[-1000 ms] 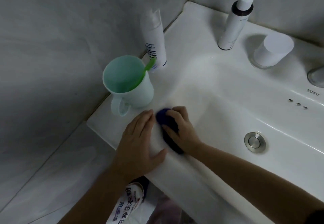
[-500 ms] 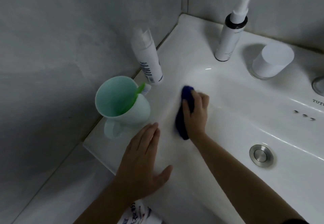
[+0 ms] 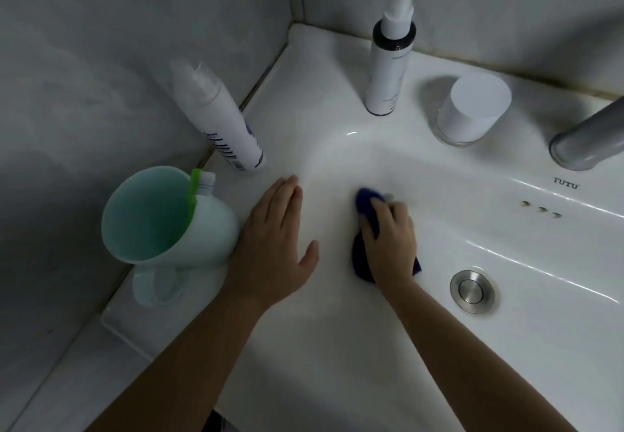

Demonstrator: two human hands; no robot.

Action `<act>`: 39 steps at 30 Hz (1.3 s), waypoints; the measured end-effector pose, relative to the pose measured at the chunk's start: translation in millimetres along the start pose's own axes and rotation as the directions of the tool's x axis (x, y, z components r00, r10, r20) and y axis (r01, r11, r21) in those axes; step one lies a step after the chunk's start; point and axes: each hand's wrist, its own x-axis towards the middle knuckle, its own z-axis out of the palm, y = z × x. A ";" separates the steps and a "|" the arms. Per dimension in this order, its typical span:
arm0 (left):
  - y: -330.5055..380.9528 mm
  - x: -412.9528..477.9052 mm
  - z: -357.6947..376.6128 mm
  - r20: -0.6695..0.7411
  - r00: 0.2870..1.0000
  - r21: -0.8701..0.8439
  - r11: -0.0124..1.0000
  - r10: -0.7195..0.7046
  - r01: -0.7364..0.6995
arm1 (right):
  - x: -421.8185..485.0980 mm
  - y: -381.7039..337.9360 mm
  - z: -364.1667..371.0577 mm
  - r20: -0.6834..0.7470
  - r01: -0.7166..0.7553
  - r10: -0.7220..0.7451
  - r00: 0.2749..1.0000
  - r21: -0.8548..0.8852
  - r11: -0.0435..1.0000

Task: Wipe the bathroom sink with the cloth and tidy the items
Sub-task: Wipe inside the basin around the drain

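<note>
The right hand (image 3: 388, 239) gripped the blue cloth (image 3: 366, 205) at frame centre on the sink (image 3: 506, 347) — the left hand (image 3: 273, 246) lay flat, fingers straight, holding nothing.

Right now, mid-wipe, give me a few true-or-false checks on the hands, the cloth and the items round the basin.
1. The right hand holds the blue cloth against the sink. True.
2. The left hand grips the mug's handle. False: it lies flat with straight fingers on the sink's edge beside the mug, and the handle is free.
3. A green toothbrush stands in the mug. True.
4. The cloth covers the drain. False: the drain is bare, to the right of the cloth.
5. Both bottles lie on their sides. False: the spray bottle and the white bottle stand on their bases.
</note>
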 end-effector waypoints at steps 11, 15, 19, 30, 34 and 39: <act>-3.8 1.0 -0.8 -0.024 1.000 -0.084 0.996 0.012 -0.014 | 7.5 6.3 1.7 -0.047 0.084 -0.081 0.996 0.072 0.994; -3.4 0.7 -1.9 -0.002 1.000 -0.089 0.996 0.006 -0.006 | -39.7 19.1 -21.9 0.137 0.449 -0.445 0.885 0.001 0.894; -4.2 1.0 -0.1 0.003 1.000 -0.085 0.996 0.006 -0.005 | 42.5 7.4 -3.7 0.037 0.654 -0.663 0.748 -0.217 0.725; -4.1 1.7 0.1 -0.036 0.999 -0.091 0.996 0.020 -0.023 | 25.6 75.4 -49.6 -0.095 0.420 -0.512 0.854 -0.457 0.784; -4.4 0.5 2.1 -0.027 1.000 -0.089 0.996 0.010 -0.012 | 65.0 13.4 -5.3 -0.145 0.464 -0.554 0.820 -0.397 0.792; -4.7 1.5 1.1 -0.030 0.999 -0.093 0.996 0.012 -0.015 | 57.1 17.8 -19.5 -0.193 0.380 -0.468 0.862 -0.363 0.850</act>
